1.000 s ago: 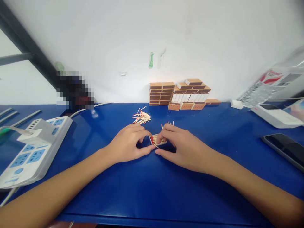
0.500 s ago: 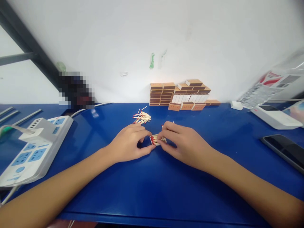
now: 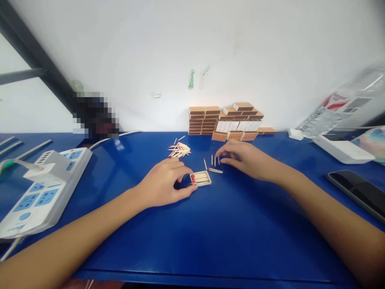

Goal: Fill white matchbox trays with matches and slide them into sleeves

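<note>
My left hand (image 3: pixel 167 180) grips the left end of a small white matchbox tray (image 3: pixel 205 184) between thumb and fingers. Red-tipped matches (image 3: pixel 201 177) lie side by side in the tray, heads toward the left. Beyond the tray to the right, my right hand (image 3: pixel 245 158) is over the table, thumb and forefinger apart at a loose match (image 3: pixel 218 160). Whether the fingertips touch that match is hard to make out. Several more loose matches (image 3: pixel 215 170) lie between the tray and my right hand. A bigger heap of matches (image 3: pixel 179 150) sits behind my left hand.
Stacked matchboxes (image 3: pixel 204 120) stand against the wall, with more matchboxes (image 3: pixel 240 114) piled beside them. A power strip (image 3: pixel 57 192) is on the left of the blue table (image 3: pixel 195 241). On the right are a phone (image 3: pixel 357 192), a white device (image 3: pixel 343 150) and a plastic bottle (image 3: pixel 333 108).
My right hand has moved from the tray up and right to the loose matches, uncovering the tray's contents. My left hand stays on the tray.
</note>
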The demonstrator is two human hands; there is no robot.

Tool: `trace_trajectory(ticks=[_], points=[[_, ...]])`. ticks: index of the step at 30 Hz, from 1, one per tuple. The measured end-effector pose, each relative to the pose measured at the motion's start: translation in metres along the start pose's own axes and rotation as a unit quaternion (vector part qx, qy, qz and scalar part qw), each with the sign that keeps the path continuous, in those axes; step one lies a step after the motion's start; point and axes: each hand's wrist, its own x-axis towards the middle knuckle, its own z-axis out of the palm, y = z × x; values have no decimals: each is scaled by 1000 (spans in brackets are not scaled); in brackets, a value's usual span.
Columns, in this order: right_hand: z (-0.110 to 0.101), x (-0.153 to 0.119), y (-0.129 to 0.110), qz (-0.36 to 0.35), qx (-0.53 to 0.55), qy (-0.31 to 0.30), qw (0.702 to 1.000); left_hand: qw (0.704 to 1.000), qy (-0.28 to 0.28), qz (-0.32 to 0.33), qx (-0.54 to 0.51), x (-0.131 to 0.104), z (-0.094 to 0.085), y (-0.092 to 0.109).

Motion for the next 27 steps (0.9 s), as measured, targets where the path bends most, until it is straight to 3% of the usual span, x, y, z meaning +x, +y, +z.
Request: trace_trajectory(ticks=[3, 8, 13, 19, 27], points=[[0, -1, -10, 28, 4, -1, 1000, 1000, 4, 2, 5, 0, 0, 0], [5, -7, -34, 10, 0, -46, 999, 1000, 4, 2, 6, -1, 1, -1], [15, -10, -36, 19, -60, -63, 996, 1000, 7, 1, 9, -2, 2, -3], [17, -11, -56, -7, -27, -12, 1000, 1000, 0, 7, 8, 0, 0, 0], [28, -13, -77, -42, -30, -19, 998, 1000, -4, 9, 9, -1, 1, 0]])
